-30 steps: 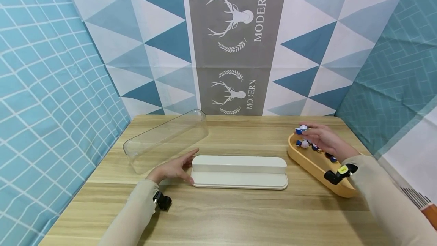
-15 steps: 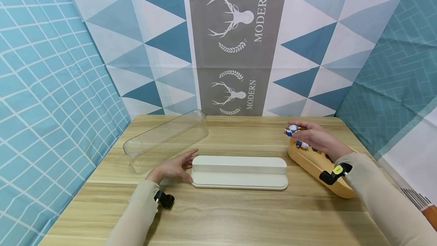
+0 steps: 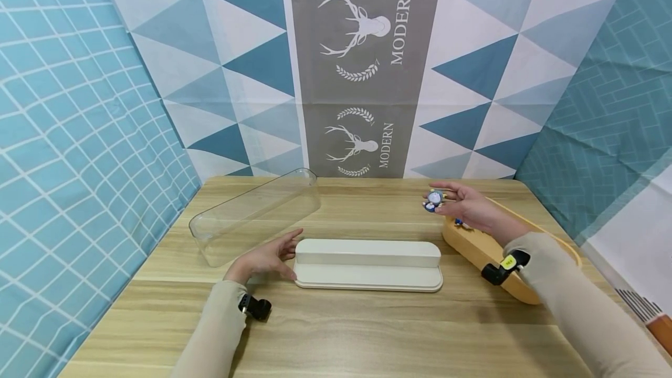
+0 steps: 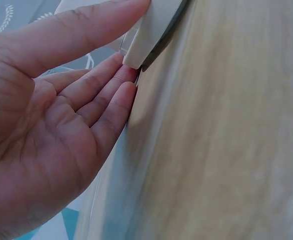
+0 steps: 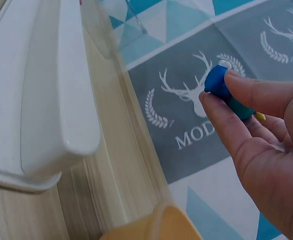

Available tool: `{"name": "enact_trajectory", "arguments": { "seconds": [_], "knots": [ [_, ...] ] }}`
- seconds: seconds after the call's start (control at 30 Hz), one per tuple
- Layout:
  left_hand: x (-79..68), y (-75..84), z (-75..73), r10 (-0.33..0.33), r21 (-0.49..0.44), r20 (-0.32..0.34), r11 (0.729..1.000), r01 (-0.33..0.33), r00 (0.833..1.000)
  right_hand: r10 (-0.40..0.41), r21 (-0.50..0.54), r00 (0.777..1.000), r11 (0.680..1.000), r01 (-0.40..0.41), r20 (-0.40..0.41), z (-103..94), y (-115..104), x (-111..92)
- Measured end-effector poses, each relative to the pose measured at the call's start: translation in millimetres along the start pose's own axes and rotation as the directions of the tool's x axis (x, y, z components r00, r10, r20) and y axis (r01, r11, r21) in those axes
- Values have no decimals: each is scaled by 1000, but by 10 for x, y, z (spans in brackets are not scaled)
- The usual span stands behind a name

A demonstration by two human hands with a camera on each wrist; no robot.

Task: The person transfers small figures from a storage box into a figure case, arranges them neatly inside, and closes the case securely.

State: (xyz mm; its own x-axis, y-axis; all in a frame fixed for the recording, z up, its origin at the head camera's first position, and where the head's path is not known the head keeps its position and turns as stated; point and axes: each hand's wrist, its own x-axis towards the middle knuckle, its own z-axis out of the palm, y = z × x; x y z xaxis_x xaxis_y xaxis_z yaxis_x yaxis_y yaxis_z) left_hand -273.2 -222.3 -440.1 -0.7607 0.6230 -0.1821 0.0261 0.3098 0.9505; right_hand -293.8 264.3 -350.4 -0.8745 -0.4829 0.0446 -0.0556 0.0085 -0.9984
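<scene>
My right hand (image 3: 471,207) pinches a small blue-and-white figurine (image 3: 433,200) between thumb and fingers, above the table beside the far end of an orange tray (image 3: 475,248). In the right wrist view the figurine's blue side (image 5: 217,81) faces the camera, with a bit of yellow below. Another blue figurine (image 3: 461,223) shows inside the tray; my hand and forearm hide the rest of the tray's inside. My left hand (image 3: 265,258) touches the left end of a white two-step display stand (image 3: 367,276), its fingers fairly straight and its thumb at the front corner.
A clear, long plastic cover (image 3: 257,214) lies at the back left of the wooden table (image 3: 362,331), behind my left hand. Patterned cloth (image 3: 357,74) hangs along the table's back edge, with more cloth on both sides.
My right hand has carried the figurine left, from over the orange tray to just past its rim. My left hand and the white display stand have stayed in place.
</scene>
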Motion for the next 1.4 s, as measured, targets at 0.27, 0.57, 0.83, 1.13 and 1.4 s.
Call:
{"name": "enact_trajectory", "arguments": {
  "seconds": [0.27, 0.57, 0.83, 1.13, 1.4],
  "knots": [
    [2, -16, 1, 9, -4, -9, 1000, -9, 1000, -17, 20, 1000, 1000, 16, 18, 191, -31, 85],
    [12, -26, 7, 23, 1, -7, 1000, -23, 1000, -33, 72, 998, 997, 29, 52, 420, -39, 193],
    [10, -32, -2, 39, -2, 9, 999, -39, 999, -63, 34, 994, 998, 61, 89, 586, -2, 255],
    [-10, -17, 12, 38, 4, 0, 999, -38, 999, -86, -5, 984, 996, 88, 156, 772, 50, 289],
    [0, -6, 25, 22, -9, -9, 1000, -22, 1000, -49, -80, 986, 995, 62, 161, 935, 79, 322]
  ]
}}
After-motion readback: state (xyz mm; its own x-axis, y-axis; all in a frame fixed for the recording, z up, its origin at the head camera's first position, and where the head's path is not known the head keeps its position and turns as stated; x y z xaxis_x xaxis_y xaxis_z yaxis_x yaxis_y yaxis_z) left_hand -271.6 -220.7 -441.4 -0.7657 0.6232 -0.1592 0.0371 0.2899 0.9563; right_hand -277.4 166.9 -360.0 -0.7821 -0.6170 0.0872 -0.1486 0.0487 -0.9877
